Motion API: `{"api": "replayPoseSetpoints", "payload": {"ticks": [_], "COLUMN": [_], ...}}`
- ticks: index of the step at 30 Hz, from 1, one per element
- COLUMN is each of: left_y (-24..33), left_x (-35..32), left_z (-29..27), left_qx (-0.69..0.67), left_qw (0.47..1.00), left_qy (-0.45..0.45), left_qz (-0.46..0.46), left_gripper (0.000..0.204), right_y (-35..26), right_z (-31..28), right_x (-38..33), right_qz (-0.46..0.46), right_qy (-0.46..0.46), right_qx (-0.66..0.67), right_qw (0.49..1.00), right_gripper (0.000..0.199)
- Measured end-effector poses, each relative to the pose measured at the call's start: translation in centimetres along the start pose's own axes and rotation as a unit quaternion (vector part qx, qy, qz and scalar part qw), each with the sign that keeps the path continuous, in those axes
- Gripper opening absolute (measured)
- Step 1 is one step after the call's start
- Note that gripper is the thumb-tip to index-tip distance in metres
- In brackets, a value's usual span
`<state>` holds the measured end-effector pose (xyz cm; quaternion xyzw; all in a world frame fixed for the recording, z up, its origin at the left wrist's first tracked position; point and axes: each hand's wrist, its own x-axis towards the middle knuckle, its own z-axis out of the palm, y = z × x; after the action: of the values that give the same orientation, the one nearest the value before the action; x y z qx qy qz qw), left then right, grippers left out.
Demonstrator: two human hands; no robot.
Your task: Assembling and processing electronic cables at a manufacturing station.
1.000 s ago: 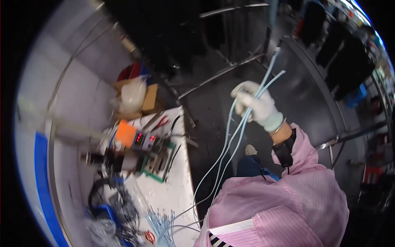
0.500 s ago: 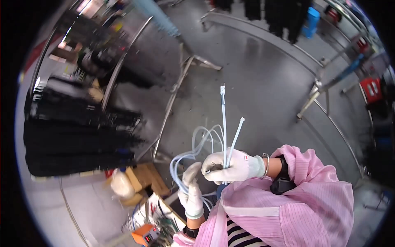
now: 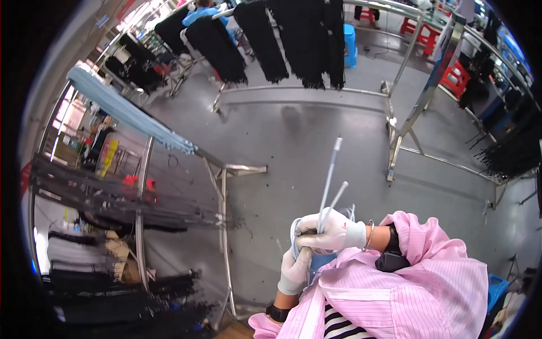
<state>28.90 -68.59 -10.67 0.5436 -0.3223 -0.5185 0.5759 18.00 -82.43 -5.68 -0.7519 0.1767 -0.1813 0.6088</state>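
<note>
My right hand (image 3: 334, 231), in a white knit glove, is closed around a pale blue cable (image 3: 328, 183). Two of its ends stick up out of the fist: the longer one has a white tip, the shorter one (image 3: 340, 193) leans right. My left hand (image 3: 294, 271), gloved as well, sits just below and left of the right, its fingertips against the coiled loops (image 3: 294, 236) of the same cable. Part of the coil shows behind the right hand; the rest is hidden by both hands and the pink striped sleeve (image 3: 367, 288).
Metal racks surround me: black cables (image 3: 305, 42) hang ahead, light blue cables (image 3: 127, 110) and more black ones (image 3: 101, 192) to the left. A rack foot (image 3: 390, 169) stands on the grey floor at right. Farther off are a blue stool (image 3: 350, 48), a red stool (image 3: 455, 79) and a person in blue (image 3: 200, 16).
My left hand has come up to the right hand, and the loose loops are drawn in close between them. The view has swung left and up, showing more racks; the bench items at lower left are gone.
</note>
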Motion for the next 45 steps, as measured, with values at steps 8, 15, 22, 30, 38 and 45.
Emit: {"api": "replayPoseSetpoints", "payload": {"ticks": [8, 15, 22, 30, 38, 45], "left_y": [3.6, 5.1, 7.9, 11.9, 14.5, 18.4], "left_x": [10.8, 22.8, 37.0, 49.7, 61.5, 73.3], "left_z": [-4.9, -5.5, -4.5, -4.6, -10.5, -20.5], "left_qx": [-0.137, -0.078, -0.013, -0.012, -0.087, -0.155], "left_qw": [0.988, 0.993, 0.998, 1.000, 0.996, 0.988], "left_qy": [-0.067, -0.087, -0.023, -0.003, 0.028, 0.003], "left_qz": [-0.035, -0.002, 0.061, 0.025, -0.005, -0.015], "left_gripper": [0.020, 0.030, 0.032, 0.028, 0.033, 0.031], "right_y": [0.0, 0.8, 3.6, 4.8, 8.6, 10.1], "right_z": [-2.9, -11.6, -23.4, -33.4, -38.1, -38.9], "right_x": [11.5, 18.2, 25.9, 38.2, 53.0, 70.2], "right_qz": [0.016, 0.015, -0.053, -0.011, 0.065, 0.132], "right_qy": [0.018, 0.131, 0.177, 0.152, 0.118, 0.030], "right_qx": [-0.041, 0.093, 0.378, 0.434, 0.393, 0.249], "right_qw": [0.999, 0.987, 0.907, 0.888, 0.910, 0.959], "right_gripper": [0.021, 0.019, 0.014, 0.016, 0.016, 0.019]}}
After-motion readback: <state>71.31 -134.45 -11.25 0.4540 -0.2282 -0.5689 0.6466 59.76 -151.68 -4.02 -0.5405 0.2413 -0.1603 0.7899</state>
